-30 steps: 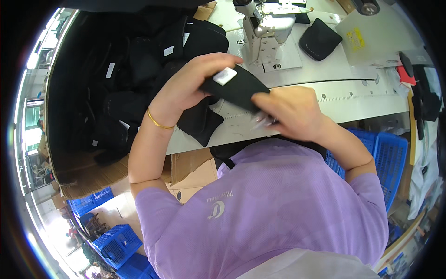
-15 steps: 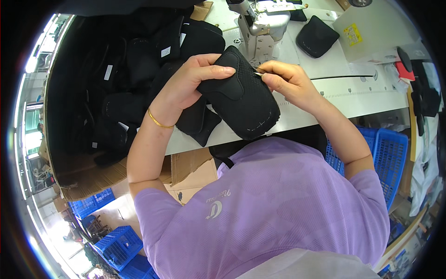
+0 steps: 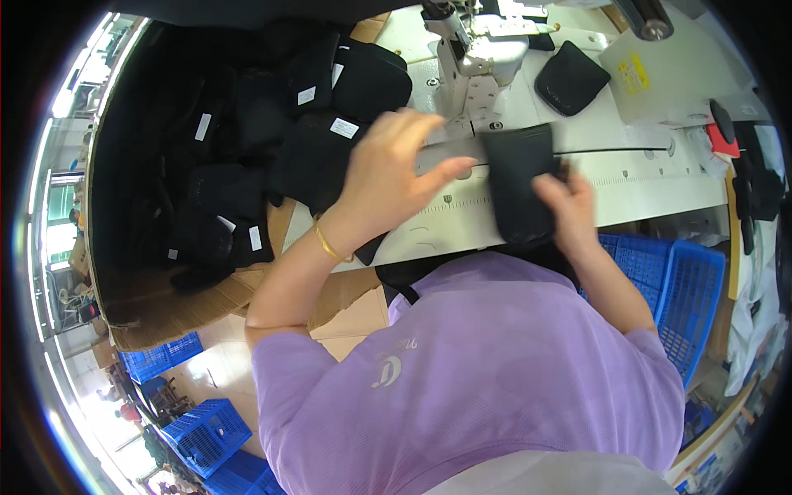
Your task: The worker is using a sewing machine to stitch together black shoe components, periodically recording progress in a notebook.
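Observation:
My right hand [image 3: 569, 206] grips the right edge of a black fabric shoe upper [image 3: 521, 183] with its thumb on top. The upper is smeared by motion and hangs over the sewing table's front part. To its left, my left hand [image 3: 398, 165] is raised with fingers apart and holds nothing. A gold bracelet [image 3: 328, 241] circles that wrist. Behind the upper stands a white sewing machine [image 3: 478, 70]. Whether a small tool is also in my right hand cannot be made out.
A cardboard box [image 3: 190, 307] at left is heaped with similar black pieces [image 3: 309, 153], some with white labels. Another black piece [image 3: 571, 78] lies on the white table [image 3: 643, 169], near a translucent bin [image 3: 672, 62]. Blue crates [image 3: 691, 297] stand at right and lower left.
My left hand has let go of the upper. My right hand now holds it alone, moved to the right and turned. The small pale pointed item at my right fingertips no longer shows.

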Demonstrator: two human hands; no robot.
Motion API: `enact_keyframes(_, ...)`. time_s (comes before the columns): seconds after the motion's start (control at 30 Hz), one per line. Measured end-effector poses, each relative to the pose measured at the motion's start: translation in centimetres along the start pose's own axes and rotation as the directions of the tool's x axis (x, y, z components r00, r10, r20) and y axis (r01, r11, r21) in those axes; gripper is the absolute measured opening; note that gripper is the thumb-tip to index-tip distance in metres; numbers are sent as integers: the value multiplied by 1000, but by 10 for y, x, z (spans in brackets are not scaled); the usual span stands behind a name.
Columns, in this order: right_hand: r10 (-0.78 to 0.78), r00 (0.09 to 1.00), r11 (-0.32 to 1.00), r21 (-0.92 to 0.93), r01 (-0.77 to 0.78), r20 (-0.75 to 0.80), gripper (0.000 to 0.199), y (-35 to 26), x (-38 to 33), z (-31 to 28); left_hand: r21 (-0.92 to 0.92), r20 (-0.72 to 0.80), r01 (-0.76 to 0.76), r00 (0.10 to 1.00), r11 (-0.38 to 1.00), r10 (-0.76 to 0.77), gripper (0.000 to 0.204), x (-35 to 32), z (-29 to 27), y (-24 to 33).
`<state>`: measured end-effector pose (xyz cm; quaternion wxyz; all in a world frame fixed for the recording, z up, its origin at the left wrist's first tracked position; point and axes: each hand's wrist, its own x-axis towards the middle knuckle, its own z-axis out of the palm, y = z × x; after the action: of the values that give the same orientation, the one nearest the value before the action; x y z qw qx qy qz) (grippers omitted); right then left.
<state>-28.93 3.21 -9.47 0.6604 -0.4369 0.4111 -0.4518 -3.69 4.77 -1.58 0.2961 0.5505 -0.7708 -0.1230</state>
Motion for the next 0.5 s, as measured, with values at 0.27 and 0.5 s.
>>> enact_keyframes(0.27, -90, 962, 956, -292, 12, -256, 31, -31, 137, -69, 557, -99, 92, 994, 825, -44, 74, 9, 7, -50)
enact_keyframes(0.5, -234, 957, 893, -428, 140, -175, 31, -46, 169, -23, 689, -232, 174, 973, 704, -13, 52, 18, 20, -65)
